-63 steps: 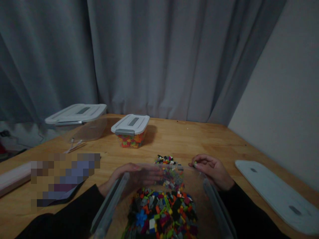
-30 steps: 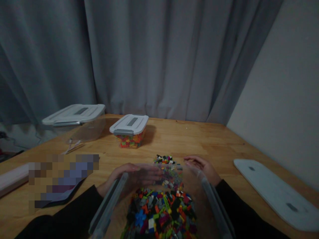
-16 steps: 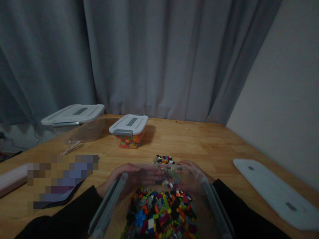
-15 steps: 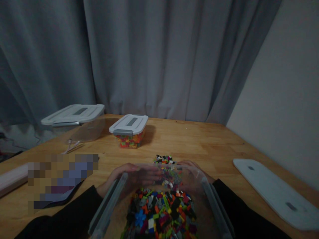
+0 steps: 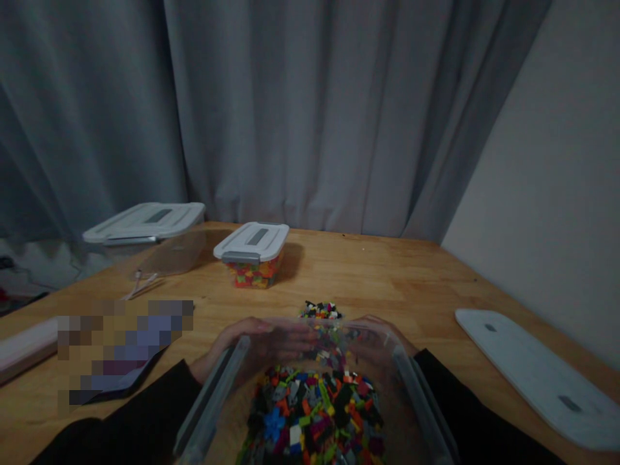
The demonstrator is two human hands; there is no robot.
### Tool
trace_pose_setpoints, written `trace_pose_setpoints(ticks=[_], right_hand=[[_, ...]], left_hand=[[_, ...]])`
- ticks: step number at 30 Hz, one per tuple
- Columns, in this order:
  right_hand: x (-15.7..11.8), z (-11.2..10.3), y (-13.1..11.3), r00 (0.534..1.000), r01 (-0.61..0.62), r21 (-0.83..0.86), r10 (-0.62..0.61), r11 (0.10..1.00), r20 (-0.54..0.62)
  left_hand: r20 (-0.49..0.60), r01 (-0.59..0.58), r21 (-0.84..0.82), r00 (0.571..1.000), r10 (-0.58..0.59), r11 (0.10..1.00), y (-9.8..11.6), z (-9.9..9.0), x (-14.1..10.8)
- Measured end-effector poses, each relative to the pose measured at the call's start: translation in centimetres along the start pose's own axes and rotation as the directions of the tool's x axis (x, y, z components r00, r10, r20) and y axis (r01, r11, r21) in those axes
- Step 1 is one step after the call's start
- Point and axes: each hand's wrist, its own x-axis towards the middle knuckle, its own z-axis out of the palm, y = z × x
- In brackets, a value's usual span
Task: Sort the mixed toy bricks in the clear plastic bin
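Note:
A clear open box stands in front of me, its bottom covered with small multicoloured bricks, a blue flower-shaped piece among them. Beyond its far wall, a small pile of loose bricks lies on the table. Reaching round the left side, my left hand has its fingers extended behind the far wall, seen through the plastic beside the pile. My right hand is behind the far right corner, its fingers spread out toward the same pile, partly blurred by the plastic.
A white lid lies on the table at the right. At the back left stand a small lidded box of orange and green pieces and a larger lidded clear box. A tablet-like device and a cable are at the left.
My hands and the box look nearly unchanged. The whole view has shifted very slightly, and the fingers of my right hand show a small movement behind the plastic.

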Motion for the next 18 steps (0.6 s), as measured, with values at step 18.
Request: trace_pose_setpoints(ticks=[18], right_hand=[[0.1, -0.8, -1.1, 0.999, -0.031, -0.118, 0.033, 0.993, 0.018]], left_hand=[[0.000, 0.006, -0.015, 1.000, -0.006, 1.000, -0.2, -0.3, 0.2]])
